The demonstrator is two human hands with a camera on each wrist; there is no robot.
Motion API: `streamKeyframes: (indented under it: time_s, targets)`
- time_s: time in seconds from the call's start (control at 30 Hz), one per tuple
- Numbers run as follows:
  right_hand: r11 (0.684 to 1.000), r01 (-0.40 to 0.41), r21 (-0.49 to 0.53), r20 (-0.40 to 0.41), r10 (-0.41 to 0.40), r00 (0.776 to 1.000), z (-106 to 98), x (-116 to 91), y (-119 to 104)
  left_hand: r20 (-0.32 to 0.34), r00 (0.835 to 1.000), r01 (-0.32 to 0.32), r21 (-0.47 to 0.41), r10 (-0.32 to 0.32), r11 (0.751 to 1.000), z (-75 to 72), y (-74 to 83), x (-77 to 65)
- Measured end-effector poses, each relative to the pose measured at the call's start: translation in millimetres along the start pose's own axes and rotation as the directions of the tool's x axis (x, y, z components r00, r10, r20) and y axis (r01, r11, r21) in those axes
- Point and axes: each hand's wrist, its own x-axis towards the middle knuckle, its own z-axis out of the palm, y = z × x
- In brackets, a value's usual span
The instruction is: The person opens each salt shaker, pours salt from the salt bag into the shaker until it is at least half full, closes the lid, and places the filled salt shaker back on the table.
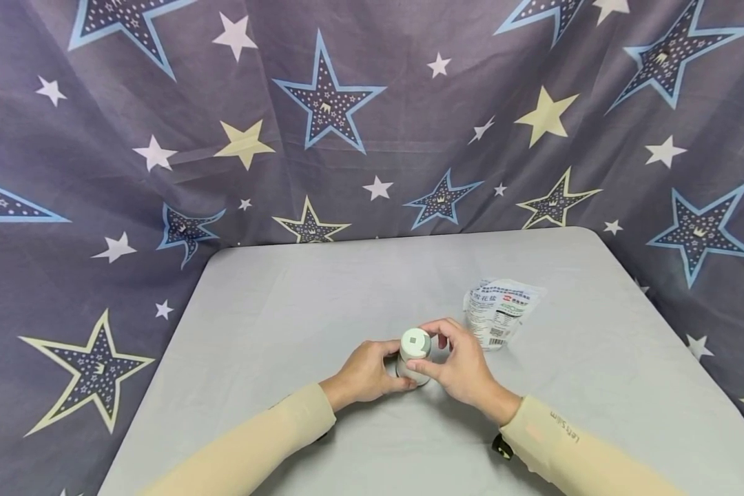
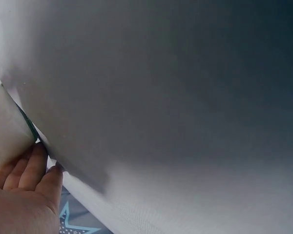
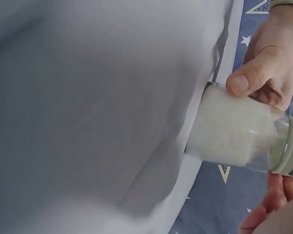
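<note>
A clear jar point(image 3: 232, 129) of white grains, with a pale green lid point(image 1: 415, 342) on it, stands upright on the table in front of me. My left hand point(image 1: 366, 370) grips the lower part of the jar, with its thumb on the near side. Higher up, my right hand point(image 1: 465, 368) pinches the lid between thumb and fingers. In the left wrist view, the left fingers point(image 2: 34, 168) lie against the jar's side near its base, and the jar point(image 2: 10, 131) is cut off at the frame edge.
A white printed pouch point(image 1: 502, 313) sits on the table just beyond my right hand. The grey-white cloth point(image 1: 273, 324) covers the tabletop. Behind the table hangs a dark curtain point(image 1: 372, 165) with stars.
</note>
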Motion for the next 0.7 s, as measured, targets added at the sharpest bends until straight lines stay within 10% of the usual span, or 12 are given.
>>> streamKeyframes:
  time_s: [0.7]
  targets:
    - [0.990,0.126,0.067,0.229,-0.138,0.964,-15,14,10,0.013,1.000,0.008,0.011,-0.008,1.000,-0.7,0.0,-0.5]
